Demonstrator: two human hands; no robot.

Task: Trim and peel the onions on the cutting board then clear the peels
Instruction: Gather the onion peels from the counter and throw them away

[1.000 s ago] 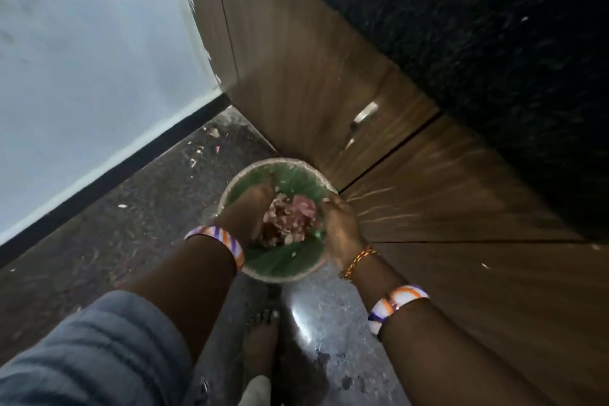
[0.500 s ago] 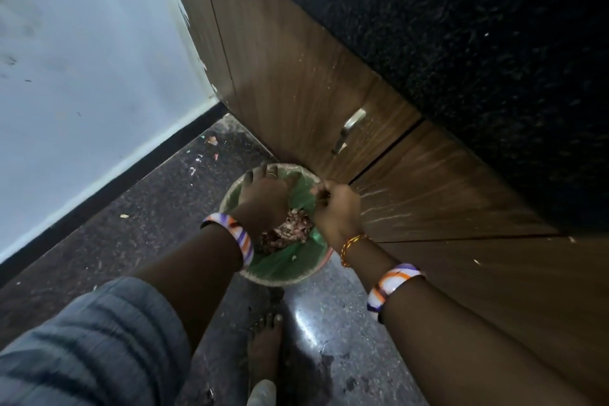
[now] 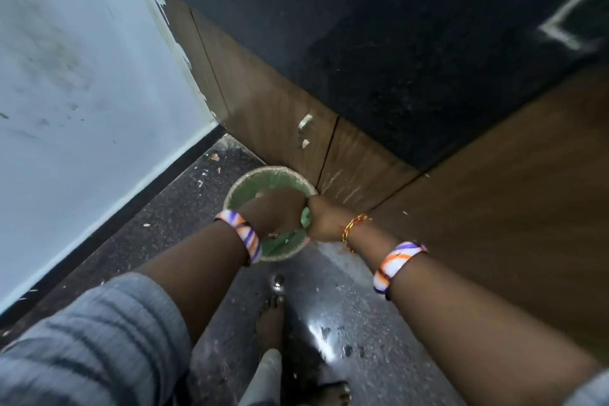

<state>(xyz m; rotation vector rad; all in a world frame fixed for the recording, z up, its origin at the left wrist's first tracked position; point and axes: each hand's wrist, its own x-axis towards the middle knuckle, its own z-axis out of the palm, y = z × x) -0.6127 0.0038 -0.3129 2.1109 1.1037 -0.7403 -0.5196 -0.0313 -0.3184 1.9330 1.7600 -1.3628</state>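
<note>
A pale wall point(image 3: 82, 82) fills the left side, with a dark skirting strip along its foot. Scraps point(image 3: 211, 161) of peel lie scattered on the dark speckled floor point(image 3: 171, 217) near the corner. In the lower left is a grey striped sleeve point(image 3: 92, 339), and the left forearm runs from it up to a striped wristband point(image 3: 242, 234).

The left hand point(image 3: 275, 211) hangs over the bin point(image 3: 240, 189), a round one lined with a green bag, standing on the floor against the wooden cabinet point(image 3: 270, 112). The back of the hand faces the camera and its fingers point down into the bin; I cannot tell whether they are loose or closed on anything. A few pale bits of peel point(image 3: 280, 239) show on the liner just under the wrist; the rest of the bin's contents are hidden by the hands.

The right hand point(image 3: 324, 219) sits at the bin's right rim, touching the left hand. Its fingers are curled in tight, and a fold of the green liner point(image 3: 305, 219) shows at its knuckles; whether it grasps that fold is unclear. A gold and red bracelet point(image 3: 354, 226) circles the wrist, with a second striped wristband further up the forearm.

Below the bin, a bare foot point(image 3: 272, 316) stands on the glossy floor. A metal handle point(image 3: 304, 123) is on the cabinet door above the bin. A black countertop point(image 3: 395, 43) spans the upper right, blurred, with more wood panelling beneath it.
</note>
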